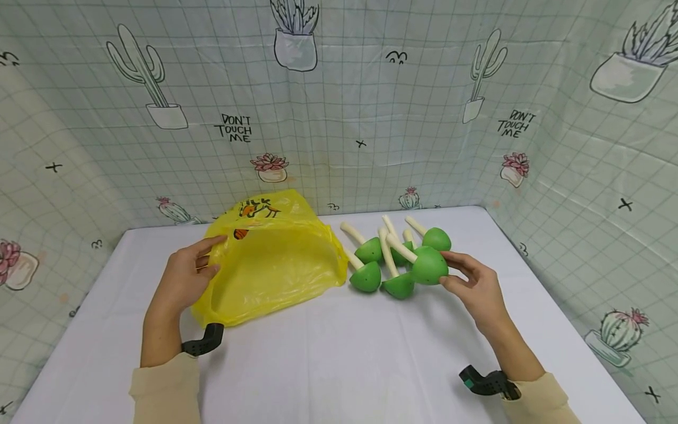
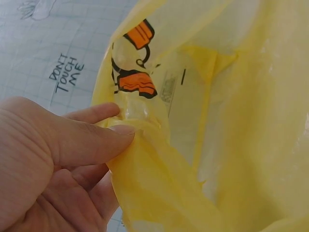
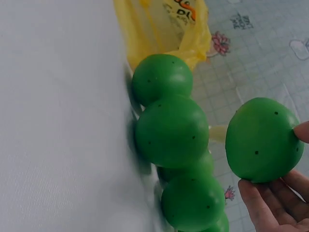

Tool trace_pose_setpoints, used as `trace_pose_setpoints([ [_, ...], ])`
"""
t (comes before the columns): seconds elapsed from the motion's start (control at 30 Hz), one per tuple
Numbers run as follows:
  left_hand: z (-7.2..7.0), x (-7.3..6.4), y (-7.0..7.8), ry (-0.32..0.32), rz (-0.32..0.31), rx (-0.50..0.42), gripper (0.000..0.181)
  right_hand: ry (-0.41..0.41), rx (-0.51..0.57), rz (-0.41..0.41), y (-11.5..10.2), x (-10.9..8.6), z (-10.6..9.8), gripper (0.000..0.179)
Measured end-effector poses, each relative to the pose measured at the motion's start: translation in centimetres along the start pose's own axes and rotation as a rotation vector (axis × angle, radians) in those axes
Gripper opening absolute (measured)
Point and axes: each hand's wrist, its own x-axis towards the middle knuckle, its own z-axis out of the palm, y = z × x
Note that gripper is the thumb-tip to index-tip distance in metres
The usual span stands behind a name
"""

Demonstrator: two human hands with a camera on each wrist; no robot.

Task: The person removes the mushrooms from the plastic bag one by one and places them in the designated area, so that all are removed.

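My left hand (image 1: 185, 275) pinches the left edge of a yellow plastic bag (image 1: 275, 268) between thumb and fingers. The bag lies on its side, its wide mouth facing toward me, with orange and black print on the upper part. In the left wrist view the thumb presses on the bag's rim (image 2: 145, 128). My right hand (image 1: 479, 288) holds a toy mushroom (image 1: 430, 266) by its green, black-dotted cap, the cream stem pointing up and left. Several more green mushrooms (image 1: 365, 277) lie in a cluster just right of the bag. In the right wrist view their round caps (image 3: 171, 130) line up beside the held cap (image 3: 263, 140).
Everything rests on a table with a white cloth (image 1: 339, 365). A pale gridded curtain (image 1: 339, 106) printed with cacti hangs behind and along both sides. Black wrist-worn devices sit on the left wrist (image 1: 203, 340) and right wrist (image 1: 487, 381).
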Motion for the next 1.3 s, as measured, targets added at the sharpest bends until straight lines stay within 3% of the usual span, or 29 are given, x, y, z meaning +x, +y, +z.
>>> trace_pose_setpoints([
  [0.3,0.0,0.0,0.2,-0.004,-0.004,0.001,0.060,0.000,0.071,-0.017,0.9,-0.2,-1.3,0.042],
  [0.83,0.0,0.0,0.1,-0.003,-0.007,-0.003,0.060,-0.100,0.206,-0.003,4.0,-0.6,-2.5,0.048],
  [1.3,0.0,-0.1,0.1,-0.018,-0.007,-0.010,0.062,-0.170,0.226,0.019,5.9,-1.0,-3.5,0.055],
])
